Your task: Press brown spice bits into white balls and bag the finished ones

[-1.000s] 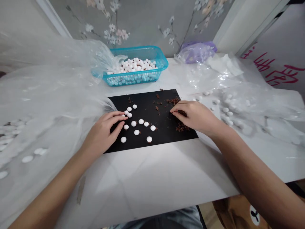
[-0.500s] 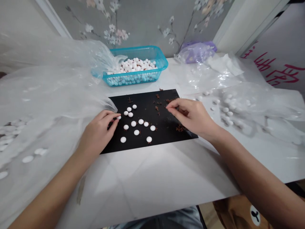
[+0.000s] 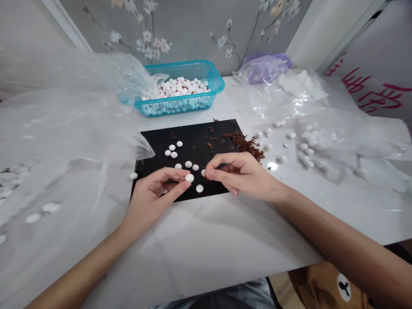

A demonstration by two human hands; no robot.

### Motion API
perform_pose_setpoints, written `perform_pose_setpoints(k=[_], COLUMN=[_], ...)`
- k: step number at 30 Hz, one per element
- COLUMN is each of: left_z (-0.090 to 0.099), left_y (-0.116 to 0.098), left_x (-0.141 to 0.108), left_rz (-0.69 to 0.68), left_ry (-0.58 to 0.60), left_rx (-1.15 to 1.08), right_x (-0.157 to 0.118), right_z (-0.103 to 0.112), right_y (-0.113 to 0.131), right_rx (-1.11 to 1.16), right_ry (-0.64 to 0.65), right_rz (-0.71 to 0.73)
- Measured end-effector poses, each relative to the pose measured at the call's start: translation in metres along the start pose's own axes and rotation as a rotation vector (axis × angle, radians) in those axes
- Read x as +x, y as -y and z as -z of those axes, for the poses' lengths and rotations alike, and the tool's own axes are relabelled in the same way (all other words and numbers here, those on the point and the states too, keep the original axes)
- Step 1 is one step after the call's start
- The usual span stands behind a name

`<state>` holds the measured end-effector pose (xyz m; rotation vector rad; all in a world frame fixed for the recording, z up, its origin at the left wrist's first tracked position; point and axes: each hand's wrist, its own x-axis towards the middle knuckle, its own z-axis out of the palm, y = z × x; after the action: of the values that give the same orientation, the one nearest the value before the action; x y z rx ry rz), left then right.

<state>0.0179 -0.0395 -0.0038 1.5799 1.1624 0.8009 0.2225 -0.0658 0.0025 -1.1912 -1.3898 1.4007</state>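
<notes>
My left hand point(image 3: 162, 189) pinches a small white ball point(image 3: 189, 177) between thumb and forefinger, just above the near part of a black mat point(image 3: 196, 135). Facing it from the right, my right hand point(image 3: 240, 176) has thumb and forefinger pressed together. What those fingertips hold, if anything, is too small to make out; another white ball point(image 3: 203, 172) shows right beside them. More white balls point(image 3: 174, 155) lie on the mat, some partly covered by my left hand. Small brown spiky pieces point(image 3: 243, 141) are heaped at the mat's right edge, with a few scattered over it.
Behind the mat stands a blue plastic basket point(image 3: 180, 102) filled with white balls and brown bits. Clear plastic bags point(image 3: 64, 124) spread over the left side. At right, more white balls point(image 3: 303, 146) lie in and around another clear bag point(image 3: 347, 133). A purple package point(image 3: 267, 71) sits at the back.
My left hand has moved right and nearer to me, holding a white ball. My right hand has come left and nearer from the brown heap, so the two hands are now close together.
</notes>
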Motion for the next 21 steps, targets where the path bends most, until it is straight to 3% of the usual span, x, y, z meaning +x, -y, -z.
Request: perform_pose_setpoints(k=[9, 21], left_z=[-0.004, -0.003], left_y=[0.002, 0.008], left_x=[-0.003, -0.004], left_rz=[0.051, -0.003], left_ry=[0.055, 0.12], left_rx=[-0.065, -0.119], right_x=[-0.003, -0.003], right_z=[-0.015, -0.018], right_y=[-0.006, -0.01], right_rx=[0.05, 0.073], right_ry=[-0.004, 0.062], right_rz=[0.072, 0.006])
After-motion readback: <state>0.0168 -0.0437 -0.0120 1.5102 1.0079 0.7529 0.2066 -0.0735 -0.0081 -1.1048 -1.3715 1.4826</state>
